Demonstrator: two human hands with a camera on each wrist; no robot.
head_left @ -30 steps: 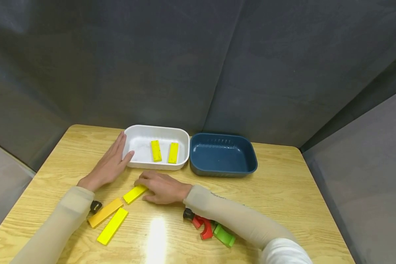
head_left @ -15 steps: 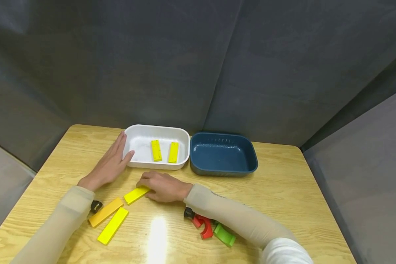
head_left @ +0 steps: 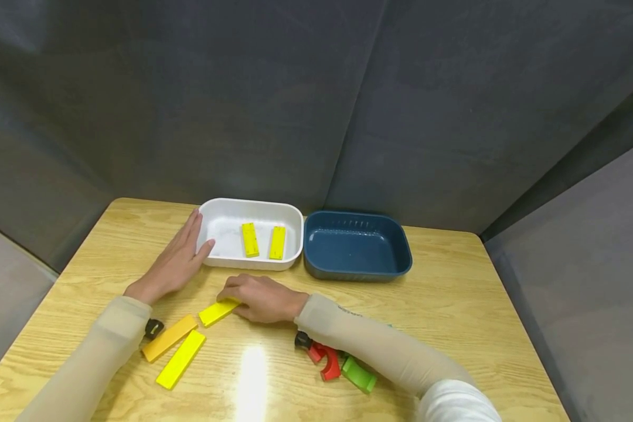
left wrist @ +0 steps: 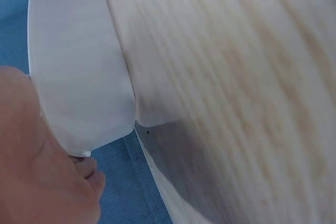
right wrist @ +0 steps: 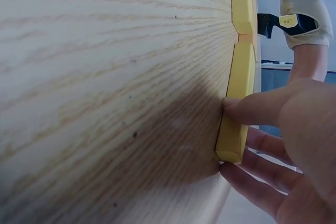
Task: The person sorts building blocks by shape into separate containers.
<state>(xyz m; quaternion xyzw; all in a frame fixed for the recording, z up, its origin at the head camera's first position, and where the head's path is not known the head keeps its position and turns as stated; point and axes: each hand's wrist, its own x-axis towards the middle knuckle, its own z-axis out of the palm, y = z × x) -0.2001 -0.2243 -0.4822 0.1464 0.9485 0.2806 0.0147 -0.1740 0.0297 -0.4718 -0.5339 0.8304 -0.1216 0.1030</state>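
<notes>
In the right fingers [right wrist: 252,183], a yellow block [right wrist: 241,77]

The tabletop [head_left: 485,305] is overlooked from the head; white tray [head_left: 250,264] and held block [right wrist: 240,80] are shared, nearer, by left/right wrists.

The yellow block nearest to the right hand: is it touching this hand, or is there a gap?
Touching. The right wrist view shows it: the right hand lays its thumb on the yellow block, with no gap.
</notes>
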